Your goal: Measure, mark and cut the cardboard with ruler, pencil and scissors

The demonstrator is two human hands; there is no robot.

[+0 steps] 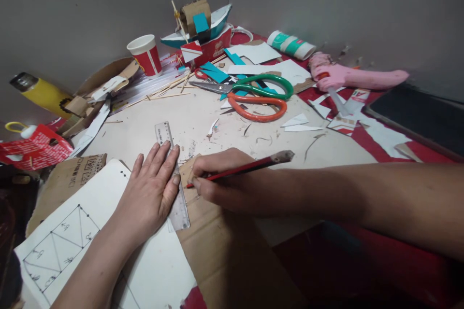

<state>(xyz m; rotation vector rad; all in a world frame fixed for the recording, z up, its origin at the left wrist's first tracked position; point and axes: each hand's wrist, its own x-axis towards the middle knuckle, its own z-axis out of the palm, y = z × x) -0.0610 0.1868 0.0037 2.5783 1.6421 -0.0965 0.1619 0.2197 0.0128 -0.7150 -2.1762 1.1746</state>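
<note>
We are pressing our left hand (pixel 154 188), fingers released flat, on the clear plastic ruler (pixel 173 178), its long axis running away from us. Our right hand (pixel 217 178) is pinching the red-and-black pencil (pixel 241 169), tip seemingly meeting the brown cardboard sheet (pixel 221 246) beside the ruler.

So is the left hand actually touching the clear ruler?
Touching. The head view shows the left hand lying flat on the ruler, fingers pressed over its edge, pinning it against the cardboard.
</note>
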